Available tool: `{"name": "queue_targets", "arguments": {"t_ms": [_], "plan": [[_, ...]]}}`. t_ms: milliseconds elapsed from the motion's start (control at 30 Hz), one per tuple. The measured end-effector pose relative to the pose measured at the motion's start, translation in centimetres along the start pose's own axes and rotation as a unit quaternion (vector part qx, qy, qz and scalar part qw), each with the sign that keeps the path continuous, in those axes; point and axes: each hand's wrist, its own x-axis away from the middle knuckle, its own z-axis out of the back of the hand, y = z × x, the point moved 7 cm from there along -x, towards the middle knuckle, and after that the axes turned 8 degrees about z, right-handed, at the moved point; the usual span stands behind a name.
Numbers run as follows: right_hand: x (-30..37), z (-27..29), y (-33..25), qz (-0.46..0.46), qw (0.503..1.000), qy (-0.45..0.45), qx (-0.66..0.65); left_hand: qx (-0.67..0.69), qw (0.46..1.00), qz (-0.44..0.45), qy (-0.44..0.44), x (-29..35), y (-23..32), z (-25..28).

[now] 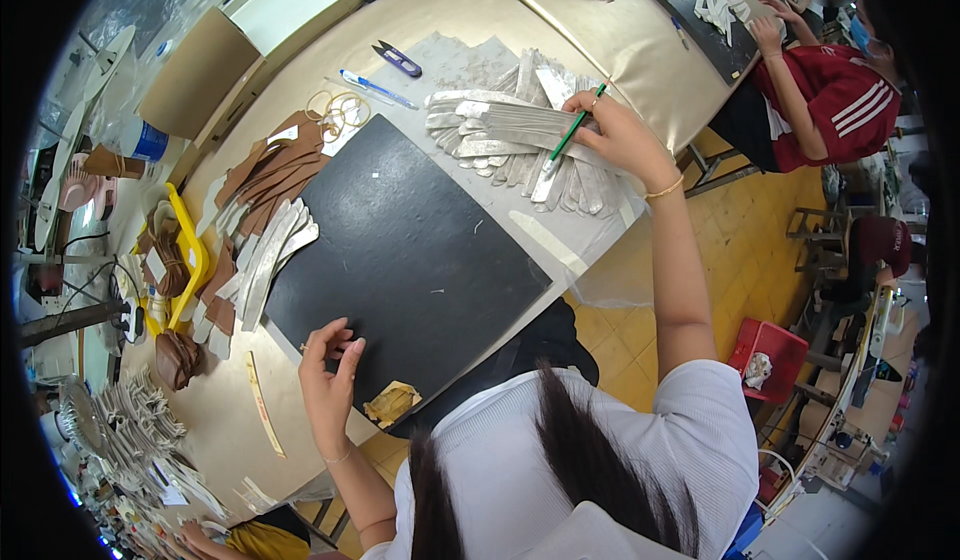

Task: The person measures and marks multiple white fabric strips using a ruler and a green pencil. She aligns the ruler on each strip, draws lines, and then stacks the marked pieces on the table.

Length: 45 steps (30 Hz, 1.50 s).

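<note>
My right hand [628,138] is closed around a slim green stick, pen-like in shape [571,132], tilted with its lower end over a heap of pale grey strips [515,120]. Those strips lie fanned and overlapping on a grey sheet. At the near left edge of a black board [400,230], my left hand [330,365] hovers or rests with its fingers loosely bent and apart, nothing visible in it. Close by on the board's near corner sits a crumpled yellowish-brown patch [392,404]. Left of the board are brown strips [280,180] and more pale strips [268,260].
Thread snips [398,60] and a blue pen [378,90] lie beyond the board. A yellow basket [190,250] holds brown bundles at the left. A flat yellow strip [263,405] lies nearer. A person in red [830,110] works at the far right; a red stool [768,360] stands below.
</note>
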Motion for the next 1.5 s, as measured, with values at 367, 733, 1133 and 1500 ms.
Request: {"name": "queue_targets", "arguments": {"t_ms": [367,733,1133,1500], "plan": [[1.5,0.7,-0.8,0.064,0.976,0.207,0.022,-0.002,1.0,0.005,0.009,0.0,-0.1,0.0],[0.0,-5.5,-1.8,0.159,0.938,0.144,0.273,-0.021,0.997,-0.034,0.06,0.2,0.9,1.5],[-1.0,-7.0,-12.2,0.242,0.959,0.12,0.083,-0.293,0.868,-0.297,0.269,-9.1,2.7,5.8],[0.0,-13.9,-18.8,0.337,0.941,-0.016,-0.009,-0.356,0.866,-0.265,0.229,-7.6,1.5,1.3]]}}
